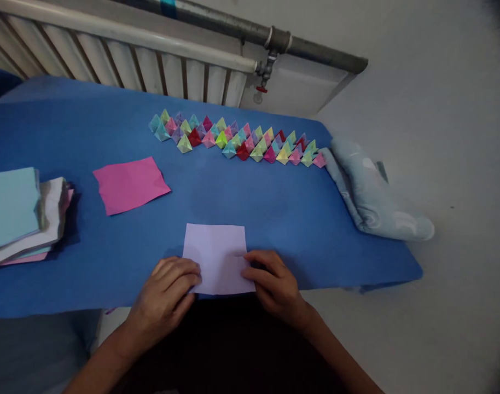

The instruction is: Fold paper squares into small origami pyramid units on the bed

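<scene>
A sheet of light purple paper [217, 251] lies at the front edge of the blue-covered table, a faint crease line near its right side. My left hand [168, 290] grips its lower left edge, fingers bent over the top and the thumb hidden. At the right edge, my right hand [274, 282] pinches the same sheet, with index and middle fingertips on its surface. A pink sheet of paper [131, 185] rests flat, farther up and to the left, apart from both hands.
Several rows of small folded paper shapes [242, 150] stand along the back. A stack of coloured paper [12, 208] sits at far left. A folded pale blue cloth [373, 191] covers the right end of the table [258, 200]. A radiator [143, 60] runs behind.
</scene>
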Available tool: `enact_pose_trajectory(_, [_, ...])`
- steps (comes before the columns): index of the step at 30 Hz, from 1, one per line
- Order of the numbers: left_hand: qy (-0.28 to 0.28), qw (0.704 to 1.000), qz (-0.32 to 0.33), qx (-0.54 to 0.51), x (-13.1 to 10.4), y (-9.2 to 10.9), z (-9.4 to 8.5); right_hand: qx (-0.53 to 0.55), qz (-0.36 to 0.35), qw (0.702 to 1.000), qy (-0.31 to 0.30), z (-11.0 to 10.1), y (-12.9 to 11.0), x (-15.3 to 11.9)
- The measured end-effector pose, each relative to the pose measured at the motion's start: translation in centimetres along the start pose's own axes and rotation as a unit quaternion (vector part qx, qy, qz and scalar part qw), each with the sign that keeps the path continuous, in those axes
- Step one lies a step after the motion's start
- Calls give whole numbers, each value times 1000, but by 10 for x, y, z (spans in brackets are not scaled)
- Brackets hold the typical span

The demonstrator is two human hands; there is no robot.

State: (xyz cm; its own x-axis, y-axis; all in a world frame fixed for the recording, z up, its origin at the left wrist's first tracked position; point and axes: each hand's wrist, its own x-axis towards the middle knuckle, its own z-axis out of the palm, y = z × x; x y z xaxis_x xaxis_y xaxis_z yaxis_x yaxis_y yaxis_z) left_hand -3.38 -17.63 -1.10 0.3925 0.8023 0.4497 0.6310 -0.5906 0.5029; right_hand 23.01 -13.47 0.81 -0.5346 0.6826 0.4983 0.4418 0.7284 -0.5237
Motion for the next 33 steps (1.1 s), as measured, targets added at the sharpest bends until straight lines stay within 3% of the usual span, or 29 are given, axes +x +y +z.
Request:
enact_pose_trajectory(3, [14, 1000, -19, -9, 0, -2, 1, 58, 30, 998, 16, -1, -3, 2])
enact_pose_trajectory(6, [34, 997, -67, -24, 5, -4, 1, 148, 162, 974, 45, 1, -8, 5])
enact_pose_trajectory(9, [54, 988, -117, -87, 17, -5, -4, 263, 356, 893, 81, 5, -12, 14])
enact_pose_trajectory(11, [53, 965, -191, -173, 27, -4, -10, 366, 426, 823, 85, 9, -13, 23])
enact_pose_trajectory(12, [48, 941, -243, -231, 32, -3, -13, 412, 443, 791, 86, 10, -13, 28])
enact_pose_trajectory(14, [44, 866, -349, -357, 41, 0, -19, 471, 466, 743, 97, 11, -14, 38])
enact_pose_trajectory(17, [76, 744, -437, -499, 51, 6, -24, 498, 489, 708, 111, 11, -16, 49])
enact_pose_trajectory(19, [99, 692, -469, -539, 53, 9, -24, 505, 493, 700, 111, 11, -18, 52])
enact_pose_trajectory(21, [97, 667, -488, -555, 52, 11, -24, 506, 493, 699, 113, 11, -20, 53])
enact_pose_trajectory(26, [52, 651, -455, -605, 45, 20, -18, 491, 479, 714, 138, 18, -22, 49])
enact_pose_trajectory(33, [27, 654, -460, -600, 50, 37, -3, 393, 447, 795, 119, 24, -31, 48])
